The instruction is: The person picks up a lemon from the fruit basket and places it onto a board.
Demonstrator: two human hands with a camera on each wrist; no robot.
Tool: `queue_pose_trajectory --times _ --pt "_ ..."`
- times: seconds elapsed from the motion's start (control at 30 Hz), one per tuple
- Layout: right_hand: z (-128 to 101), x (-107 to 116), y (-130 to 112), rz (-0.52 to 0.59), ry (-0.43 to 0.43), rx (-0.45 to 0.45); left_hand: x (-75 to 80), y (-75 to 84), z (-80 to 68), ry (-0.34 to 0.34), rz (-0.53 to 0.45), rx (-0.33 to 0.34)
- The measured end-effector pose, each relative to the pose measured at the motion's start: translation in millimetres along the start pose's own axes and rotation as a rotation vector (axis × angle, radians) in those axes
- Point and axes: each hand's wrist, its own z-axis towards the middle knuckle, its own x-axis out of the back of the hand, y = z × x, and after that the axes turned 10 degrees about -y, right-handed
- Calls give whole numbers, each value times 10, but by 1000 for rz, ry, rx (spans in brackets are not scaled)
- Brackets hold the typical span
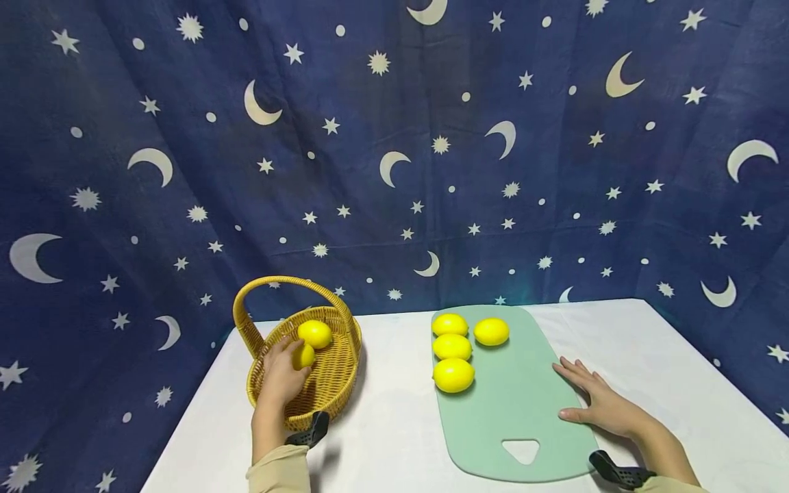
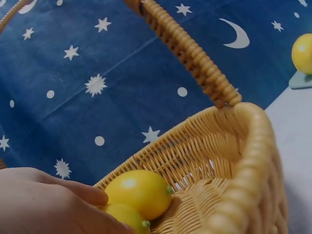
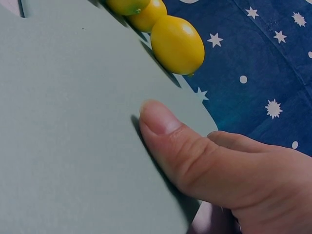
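Observation:
My left hand (image 1: 285, 375) reaches into a round wicker basket (image 1: 346, 390) and grips a yellow lemon (image 1: 303, 357) between thumb and fingers. Right behind it in the basket lies another lemon (image 1: 315, 333); the left wrist view shows this second lemon (image 2: 139, 194) beside the held one (image 2: 127, 218). The right hand (image 1: 607, 404) rests on the right edge of a pale green cutting board (image 1: 514, 404), fingers spread and thumb over the surface. Several lemons (image 1: 453, 375) sit on the board's left and far part, one of them (image 1: 491, 331) apart from the column at the left edge.
The basket's tall arched handle (image 1: 290, 279) rises over its opening. Both basket and board stand on a white-covered table (image 1: 394, 411). Behind it hangs a dark blue curtain (image 1: 431, 103) with moons and stars. The board has a cut-out grip hole (image 1: 522, 441) at its near end.

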Motion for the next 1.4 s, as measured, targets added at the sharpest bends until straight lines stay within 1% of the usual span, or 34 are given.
queue_pose_trajectory --times 0.1,0.2,0.33,0.4,0.47,0.7,0.83,1.03,1.23,1.33,1.4 --pt "-17 4 17 6 -3 14 -41 12 8 0 22 44" --pt "-9 -5 16 4 -2 13 -55 -5 4 16 23 75" --pt "0 -7 -14 -3 3 10 -50 -17 -3 39 12 99" --pt "-8 0 -29 -3 5 14 -47 -7 -3 40 9 105" --pt "-14 7 -36 -7 6 15 -45 2 1 42 7 102" --pt "-27 9 -40 -9 11 20 -47 28 9 17 -17 81" --pt "-33 6 -36 -11 11 13 -50 26 -2 16 6 50" --pt "-21 22 -35 -25 8 14 -47 0 -10 -3 17 13" --pt "-20 37 -65 -18 8 13 -48 2 15 6 37 -29" --pt "-28 38 -70 -15 10 25 -52 15 14 -8 27 -16" --pt "-32 36 -64 -14 11 33 -54 22 11 -21 12 7"
